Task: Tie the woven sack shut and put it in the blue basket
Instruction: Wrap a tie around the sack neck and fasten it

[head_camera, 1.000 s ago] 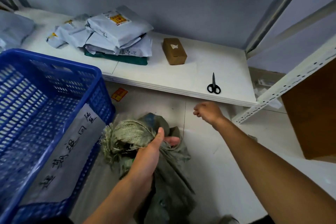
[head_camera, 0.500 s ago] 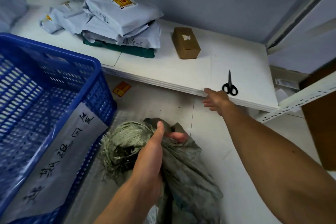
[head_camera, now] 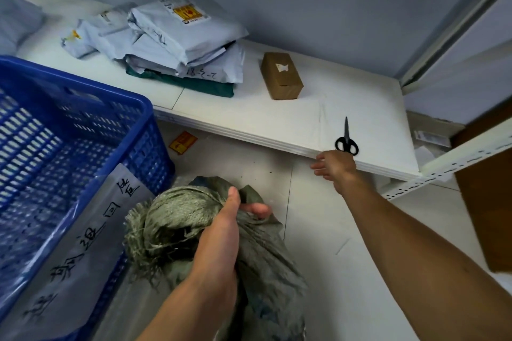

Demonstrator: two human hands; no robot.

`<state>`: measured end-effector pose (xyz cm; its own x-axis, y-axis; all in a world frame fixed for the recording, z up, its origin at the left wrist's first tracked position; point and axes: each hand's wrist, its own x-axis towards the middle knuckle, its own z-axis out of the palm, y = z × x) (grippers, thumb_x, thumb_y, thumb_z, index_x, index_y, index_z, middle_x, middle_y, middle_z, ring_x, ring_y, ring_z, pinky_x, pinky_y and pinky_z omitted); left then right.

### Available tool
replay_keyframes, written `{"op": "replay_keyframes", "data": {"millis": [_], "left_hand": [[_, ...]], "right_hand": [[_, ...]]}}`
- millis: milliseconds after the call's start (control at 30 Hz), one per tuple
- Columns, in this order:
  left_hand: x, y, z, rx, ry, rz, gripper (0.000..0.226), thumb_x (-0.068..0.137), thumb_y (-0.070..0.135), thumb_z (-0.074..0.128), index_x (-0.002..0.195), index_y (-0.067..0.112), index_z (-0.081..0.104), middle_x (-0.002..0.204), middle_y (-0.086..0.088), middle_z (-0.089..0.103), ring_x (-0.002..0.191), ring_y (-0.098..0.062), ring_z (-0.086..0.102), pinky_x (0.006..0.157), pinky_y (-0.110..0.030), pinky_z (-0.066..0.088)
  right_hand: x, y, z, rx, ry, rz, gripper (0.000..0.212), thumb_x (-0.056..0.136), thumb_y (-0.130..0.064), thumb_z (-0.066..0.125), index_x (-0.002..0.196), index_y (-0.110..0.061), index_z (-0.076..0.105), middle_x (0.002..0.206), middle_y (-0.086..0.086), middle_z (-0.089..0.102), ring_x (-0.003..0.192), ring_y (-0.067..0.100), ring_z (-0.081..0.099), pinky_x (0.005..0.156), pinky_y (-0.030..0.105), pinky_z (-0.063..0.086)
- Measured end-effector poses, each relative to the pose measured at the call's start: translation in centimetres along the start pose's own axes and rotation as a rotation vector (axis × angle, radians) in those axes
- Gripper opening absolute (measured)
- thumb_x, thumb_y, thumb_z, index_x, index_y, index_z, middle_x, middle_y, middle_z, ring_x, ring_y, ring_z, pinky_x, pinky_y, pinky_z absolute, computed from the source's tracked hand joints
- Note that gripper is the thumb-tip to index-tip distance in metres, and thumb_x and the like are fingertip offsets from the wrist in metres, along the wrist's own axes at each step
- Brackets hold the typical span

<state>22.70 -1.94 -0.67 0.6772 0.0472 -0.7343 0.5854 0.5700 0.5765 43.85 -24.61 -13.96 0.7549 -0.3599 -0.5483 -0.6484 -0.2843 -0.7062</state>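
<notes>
The left hand (head_camera: 219, 241) is clenched around the gathered neck of the grey-green woven sack (head_camera: 260, 263), which lies on the pale tiled floor (head_camera: 346, 243) at near centre. The grip bunches the frayed mouth into a tuft that fans out to the left of the fist. This hold probably keeps the opening closed until a tie is applied; no cord or knot is visible on the neck, so the sack is judged not yet tied.

The right hand (head_camera: 336, 167) is extended to the far right, fingers loosely spread and holding nothing. It sits at the front edge of the low white shelf board (head_camera: 277, 119), just beside the handles of the black scissors (head_camera: 346, 141) that lie on the board. Whether it touches the scissors cannot be determined. The reach suggests the scissors are the target.

The blue perforated plastic basket (head_camera: 133, 102) stands at the left, just beside the sack, with its near wall covered by a white sheet bearing handwritten characters. Its rim stands higher than the sack, so the sack must be lifted over it.

On the shelf board, a stack of grey mailer bags (head_camera: 180, 41) rests on a dark green packet at far left, and a small brown cardboard box (head_camera: 281, 76) sits to the right of it. An orange sticker (head_camera: 182, 142) lies on the floor under the board edge. None of these blocks the path to the basket.
</notes>
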Motion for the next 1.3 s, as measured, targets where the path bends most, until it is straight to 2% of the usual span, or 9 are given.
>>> {"op": "replay_keyframes", "data": {"millis": [167, 267, 467, 600, 767, 900, 1067, 1167, 1300], "left_hand": [[-1.4, 0.7, 0.4, -0.084, -0.028, -0.037, 0.057, 0.099, 0.055, 0.048, 0.103, 0.004, 0.072, 0.117, -0.018, 0.072, 0.100, -0.029, 0.074, 0.069, -0.037, 0.064], [-2.2, 0.6, 0.4, -0.046, -0.051, 0.001, 0.064, 0.100, 0.055, 0.047, 0.113, -0.002, 0.071, 0.107, -0.016, 0.077, 0.096, -0.032, 0.076, 0.075, -0.036, 0.058], [-4.7, -0.1, 0.5, -0.102, -0.111, 0.018, 0.051, 0.103, 0.048, 0.047, 0.080, 0.005, 0.063, 0.107, -0.014, 0.078, 0.104, -0.031, 0.073, 0.094, -0.043, 0.054], [-6.8, -0.3, 0.4, -0.066, -0.116, 0.082, 0.049, 0.103, 0.046, 0.048, 0.071, 0.010, 0.054, 0.103, -0.015, 0.078, 0.105, -0.031, 0.073, 0.103, -0.050, 0.050], [-10.4, -0.5, 0.0, 0.067, -0.045, 0.177, 0.050, 0.100, 0.046, 0.056, 0.064, 0.011, 0.051, 0.083, -0.013, 0.078, 0.099, -0.037, 0.073, 0.097, -0.051, 0.054], [-13.7, -1.0, -0.1, 0.181, -0.034, 0.299, 0.055, 0.100, 0.041, 0.058, 0.054, 0.011, 0.049, 0.058, -0.011, 0.055, 0.073, -0.028, 0.066, 0.082, -0.040, 0.054], [-16.2, -3.3, -0.6, 0.348, -0.057, 0.393, 0.047, 0.100, 0.044, 0.055, 0.075, 0.009, 0.073, 0.053, -0.001, 0.047, 0.062, -0.018, 0.057, 0.080, -0.035, 0.048], [-17.7, -4.5, -0.8, 0.413, -0.092, 0.396, 0.041, 0.102, 0.043, 0.053, 0.093, 0.012, 0.078, 0.056, -0.001, 0.042, 0.063, -0.019, 0.054, 0.076, -0.032, 0.046], [-20.0, -5.6, -1.4, 0.487, -0.141, 0.395, 0.037, 0.100, 0.042, 0.056, 0.092, 0.016, 0.081, 0.053, 0.001, 0.043, 0.062, -0.018, 0.053, 0.074, -0.033, 0.045]], "right_hand": [[-3.8, 0.8, -3.3, -0.001, 0.013, -0.071, 0.016, 0.091, -0.015, 0.053, 0.093, -0.011, 0.068, 0.069, 0.010, 0.075, 0.055, 0.022, 0.063, 0.059, 0.028, 0.043], [-6.7, 1.4, -4.8, -0.012, -0.015, -0.115, 0.017, 0.092, -0.014, 0.053, 0.094, -0.008, 0.069, 0.070, 0.014, 0.075, 0.055, 0.023, 0.062, 0.061, 0.029, 0.043], [-14.1, 2.3, -6.9, -0.056, -0.112, -0.226, 0.022, 0.093, -0.018, 0.055, 0.098, -0.003, 0.071, 0.075, 0.020, 0.075, 0.060, 0.025, 0.063, 0.066, 0.032, 0.044], [-21.7, 3.4, -8.1, -0.037, -0.206, -0.294, 0.023, 0.099, -0.018, 0.051, 0.098, -0.003, 0.068, 0.077, 0.021, 0.075, 0.061, 0.027, 0.063, 0.069, 0.035, 0.046], [-31.9, 5.3, -10.3, 0.039, -0.261, -0.343, 0.024, 0.102, -0.015, 0.050, 0.093, -0.003, 0.069, 0.074, 0.024, 0.073, 0.059, 0.029, 0.062, 0.068, 0.037, 0.049], [-39.3, 7.1, -11.4, 0.118, -0.280, -0.352, 0.025, 0.101, -0.013, 0.052, 0.090, -0.002, 0.071, 0.070, 0.028, 0.070, 0.055, 0.029, 0.058, 0.058, 0.032, 0.049], [-44.8, 8.6, -10.7, 0.186, -0.317, -0.356, 0.023, 0.101, -0.009, 0.054, 0.090, 0.000, 0.073, 0.063, 0.031, 0.066, 0.046, 0.026, 0.054, 0.048, 0.028, 0.047], [-46.5, 9.2, -10.3, 0.158, -0.332, -0.396, 0.022, 0.101, -0.013, 0.055, 0.092, -0.006, 0.074, 0.063, 0.026, 0.068, 0.048, 0.026, 0.057, 0.053, 0.031, 0.048], [-48.0, 10.3, -10.4, 0.119, -0.319, -0.391, 0.023, 0.101, -0.015, 0.054, 0.092, -0.012, 0.075, 0.063, 0.022, 0.070, 0.050, 0.026, 0.058, 0.057, 0.033, 0.048]]}}
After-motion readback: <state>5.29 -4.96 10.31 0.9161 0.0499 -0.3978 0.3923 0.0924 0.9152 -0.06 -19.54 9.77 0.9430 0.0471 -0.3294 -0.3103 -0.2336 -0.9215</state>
